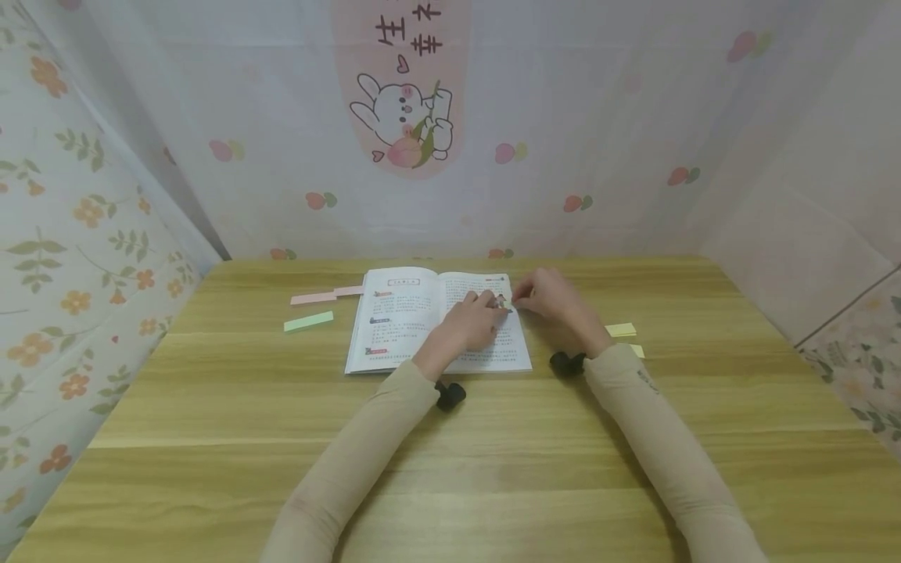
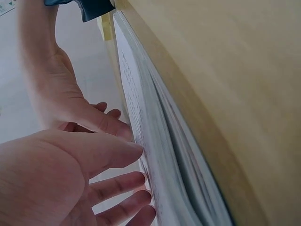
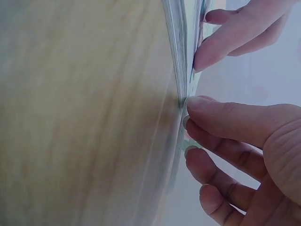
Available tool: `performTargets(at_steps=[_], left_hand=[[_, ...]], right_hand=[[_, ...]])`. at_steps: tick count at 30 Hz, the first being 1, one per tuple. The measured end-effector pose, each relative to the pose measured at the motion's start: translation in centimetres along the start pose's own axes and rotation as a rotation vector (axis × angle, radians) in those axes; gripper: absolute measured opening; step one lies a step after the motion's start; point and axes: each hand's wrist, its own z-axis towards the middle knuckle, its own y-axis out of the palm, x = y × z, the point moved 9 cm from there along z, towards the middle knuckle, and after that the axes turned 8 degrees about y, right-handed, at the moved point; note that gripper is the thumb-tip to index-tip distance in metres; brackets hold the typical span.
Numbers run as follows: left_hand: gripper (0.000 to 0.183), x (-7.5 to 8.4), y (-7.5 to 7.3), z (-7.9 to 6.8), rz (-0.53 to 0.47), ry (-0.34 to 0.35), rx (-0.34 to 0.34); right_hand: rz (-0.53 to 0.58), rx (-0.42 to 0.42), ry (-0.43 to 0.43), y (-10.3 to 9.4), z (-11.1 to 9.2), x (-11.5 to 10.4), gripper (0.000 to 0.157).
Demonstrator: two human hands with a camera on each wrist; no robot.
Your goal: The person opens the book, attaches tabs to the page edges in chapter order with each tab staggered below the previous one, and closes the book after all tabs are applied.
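An open book [image 1: 394, 320] with printed text lies on the wooden table. My left hand [image 1: 473, 322] rests on its right-hand page, fingers extended beside a small coloured picture. In the left wrist view, the thumb and fingers of the left hand [image 2: 89, 174] lie along the page surface. At the book's right edge, my right hand [image 1: 552, 295] has thumb and forefinger together. The right wrist view shows these fingertips of the right hand [image 3: 235, 141] pinching at the edge of the book page, close below the left hand's fingers. The pinched part is mostly hidden by the fingers.
Pink paper strips [image 1: 313, 299] and a green strip [image 1: 308, 321] lie left of the book. Yellow strips [image 1: 622, 330] lie by the right wrist, partly covered by it. Black devices [image 1: 450, 396] sit at both wrists. A printed curtain [image 1: 605, 117] hangs behind the table's far edge.
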Motion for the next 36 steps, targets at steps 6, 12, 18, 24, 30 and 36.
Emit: performTargets(at_steps=[6,12,18,24,30,36], left_hand=[[0.046,0.2,0.2,-0.1,-0.012,0.019,0.01],[0.044,0.5,0.1,-0.3,-0.046,0.055,0.016],[0.046,0.3,0.0,-0.1,-0.095,0.072,0.035],[0.045,0.2,-0.5,-0.4,-0.122,0.077,0.073],[0.045,0.1,-1.5,-1.1,-0.132,0.077,0.125],[0.046,0.0,-2.6,-1.9,-0.113,0.077,0.19]], right_hand=[[-0.008,-0.002,-0.018,0.2,-0.1,0.0,0.009],[-0.006,-0.012,-0.034,0.2,-0.4,-0.1,0.012],[0.02,0.001,0.001,-0.6,-0.8,0.1,0.021],[0.035,0.013,0.004,-1.2,-0.9,-0.1,0.024],[0.048,0.036,-0.007,-1.8,-1.3,-0.9,0.027],[0.027,0.083,-0.039,-2.6,-2.0,-2.1,0.029]])
